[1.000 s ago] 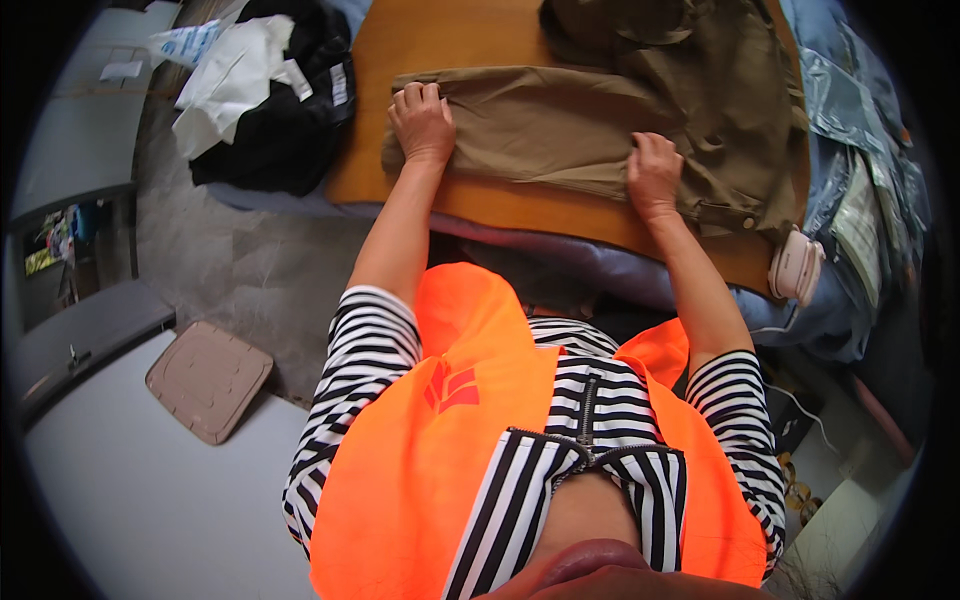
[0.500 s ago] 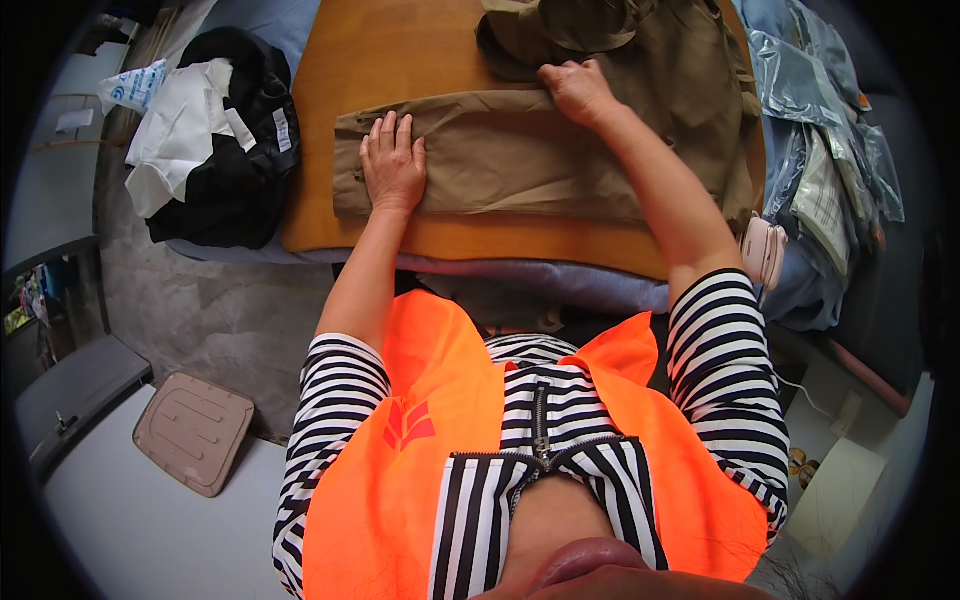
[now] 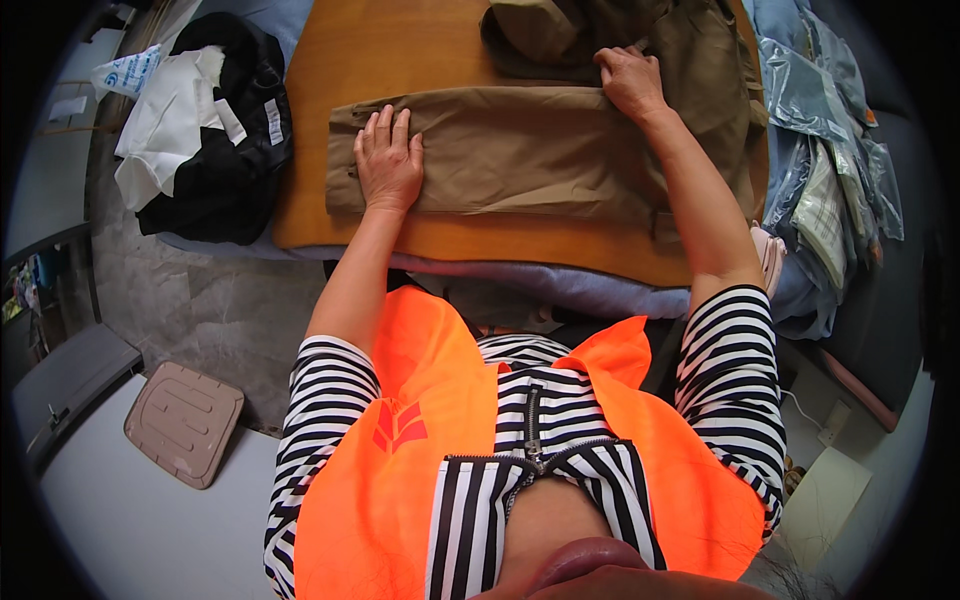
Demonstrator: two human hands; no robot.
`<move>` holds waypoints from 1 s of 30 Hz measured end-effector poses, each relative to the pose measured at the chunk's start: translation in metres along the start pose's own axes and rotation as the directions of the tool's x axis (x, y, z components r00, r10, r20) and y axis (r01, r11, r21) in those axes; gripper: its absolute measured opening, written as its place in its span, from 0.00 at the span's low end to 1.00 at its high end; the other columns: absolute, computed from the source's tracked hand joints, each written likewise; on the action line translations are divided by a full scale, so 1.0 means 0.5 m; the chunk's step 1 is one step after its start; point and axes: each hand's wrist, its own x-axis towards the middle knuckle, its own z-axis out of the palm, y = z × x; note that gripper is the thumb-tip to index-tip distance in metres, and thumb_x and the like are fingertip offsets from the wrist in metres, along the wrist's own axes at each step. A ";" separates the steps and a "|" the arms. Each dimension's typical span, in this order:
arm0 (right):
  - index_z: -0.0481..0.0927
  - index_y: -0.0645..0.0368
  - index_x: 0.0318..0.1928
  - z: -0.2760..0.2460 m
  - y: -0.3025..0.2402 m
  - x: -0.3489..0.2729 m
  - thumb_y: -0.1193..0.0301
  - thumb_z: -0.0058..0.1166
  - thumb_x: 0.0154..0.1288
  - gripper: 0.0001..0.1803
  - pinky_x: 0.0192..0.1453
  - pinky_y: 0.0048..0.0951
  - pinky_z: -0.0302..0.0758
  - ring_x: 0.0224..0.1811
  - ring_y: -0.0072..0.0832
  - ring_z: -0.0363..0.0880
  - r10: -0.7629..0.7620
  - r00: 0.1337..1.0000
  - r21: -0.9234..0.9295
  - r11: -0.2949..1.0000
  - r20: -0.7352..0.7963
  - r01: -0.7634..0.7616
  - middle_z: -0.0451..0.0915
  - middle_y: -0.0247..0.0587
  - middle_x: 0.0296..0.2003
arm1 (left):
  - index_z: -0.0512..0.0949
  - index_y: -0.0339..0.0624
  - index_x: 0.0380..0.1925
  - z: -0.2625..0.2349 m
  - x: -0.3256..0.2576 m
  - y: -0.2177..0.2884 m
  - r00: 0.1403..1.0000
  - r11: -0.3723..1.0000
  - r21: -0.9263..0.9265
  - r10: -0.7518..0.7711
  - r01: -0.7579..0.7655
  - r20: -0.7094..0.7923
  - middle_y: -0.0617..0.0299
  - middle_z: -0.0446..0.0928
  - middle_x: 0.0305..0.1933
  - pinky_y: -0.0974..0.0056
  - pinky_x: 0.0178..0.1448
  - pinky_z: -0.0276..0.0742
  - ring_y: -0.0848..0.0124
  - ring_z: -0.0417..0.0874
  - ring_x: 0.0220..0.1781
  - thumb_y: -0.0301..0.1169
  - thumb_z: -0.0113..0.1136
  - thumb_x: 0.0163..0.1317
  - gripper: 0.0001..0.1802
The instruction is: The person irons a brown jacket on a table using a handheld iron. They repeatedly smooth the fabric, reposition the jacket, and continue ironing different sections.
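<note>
A brown garment (image 3: 520, 150) is spread on the orange-brown board, one long sleeve-like part lying straight across it toward the left. My left hand (image 3: 390, 165) rests flat near the cuff end of that part, fingers stretched out. Along its upper edge, farther right, my right hand (image 3: 632, 85) has its fingers curled in on the cloth; the fingertips are partly hidden. Beyond the right hand, more of the same brown cloth (image 3: 540, 40) lies bunched and folded.
Black clothing (image 3: 215, 190) and a white cloth piece (image 3: 165, 140) lie left of the board (image 3: 310, 180). Clear plastic-bagged items (image 3: 825, 200) are heaped at the right. A blue cloth (image 3: 560, 285) hangs below the board's near edge. A brown plastic lid (image 3: 185, 425) sits lower left.
My right hand has slid to the right along the upper edge of the brown sleeve-like part. My left hand stays flat near the cuff end. The view has shifted slightly.
</note>
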 end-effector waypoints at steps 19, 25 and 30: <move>0.79 0.58 0.42 0.001 -0.152 -0.010 0.71 0.57 0.65 0.07 0.51 0.43 0.80 0.52 0.44 0.81 -0.038 0.938 0.233 0.964 -0.344 0.124 0.81 0.45 0.44 | 0.76 0.53 0.64 0.009 0.000 -0.006 0.999 1.000 0.008 0.020 -0.020 -0.026 0.60 0.70 0.72 0.48 0.77 0.58 0.59 0.66 0.75 0.46 0.58 0.70 0.25; 0.76 0.58 0.62 0.071 -0.343 -0.163 0.57 0.58 0.67 0.28 0.73 0.47 0.64 0.68 0.40 0.70 -0.078 0.969 0.224 0.965 -0.236 0.133 0.76 0.42 0.63 | 0.76 0.55 0.65 0.015 -0.006 -0.009 1.000 1.000 0.012 0.024 -0.023 -0.018 0.61 0.70 0.72 0.48 0.77 0.58 0.59 0.65 0.75 0.48 0.57 0.70 0.26; 0.70 0.54 0.71 0.106 -0.291 -0.183 0.42 0.52 0.69 0.39 0.80 0.54 0.49 0.77 0.38 0.59 0.126 0.984 0.065 0.991 -0.129 -0.118 0.68 0.40 0.72 | 0.75 0.57 0.65 0.020 -0.005 -0.009 1.000 1.000 0.026 0.009 -0.008 -0.013 0.62 0.69 0.73 0.48 0.78 0.57 0.61 0.65 0.76 0.49 0.56 0.70 0.26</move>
